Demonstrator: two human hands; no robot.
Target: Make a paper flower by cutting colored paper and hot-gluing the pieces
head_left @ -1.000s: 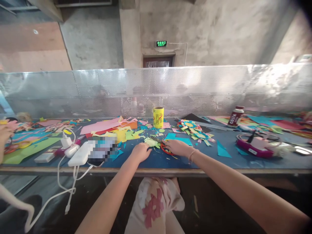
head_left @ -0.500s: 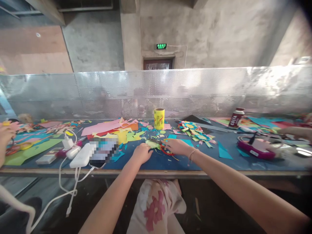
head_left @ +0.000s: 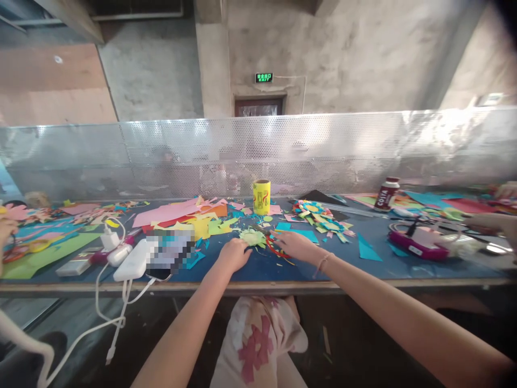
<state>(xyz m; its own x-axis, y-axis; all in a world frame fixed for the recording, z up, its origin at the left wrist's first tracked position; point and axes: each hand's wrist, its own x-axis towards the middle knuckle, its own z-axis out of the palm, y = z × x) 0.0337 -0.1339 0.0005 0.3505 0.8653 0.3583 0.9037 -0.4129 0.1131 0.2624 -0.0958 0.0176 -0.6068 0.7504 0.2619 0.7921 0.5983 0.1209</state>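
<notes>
My left hand (head_left: 234,253) rests on the blue table (head_left: 258,269), fingers curled and pinching the edge of a pale green paper cut-out (head_left: 252,236). My right hand (head_left: 293,244) lies just to its right, closed on red-handled scissors (head_left: 273,246) whose blades point toward the green piece. Small paper scraps lie scattered around both hands.
A yellow roll (head_left: 262,197) stands behind, with coloured paper sheets (head_left: 177,211) to the left and a paper flower pile (head_left: 317,212) to the right. A white power bank (head_left: 131,260), charger and cables sit at left. A bottle (head_left: 383,193), a pink box (head_left: 420,243) and other people's hands (head_left: 495,222) are at right.
The green paper piece has turned a little between my hands and the scissors have shifted slightly. Another person's hand has come into view at the far right.
</notes>
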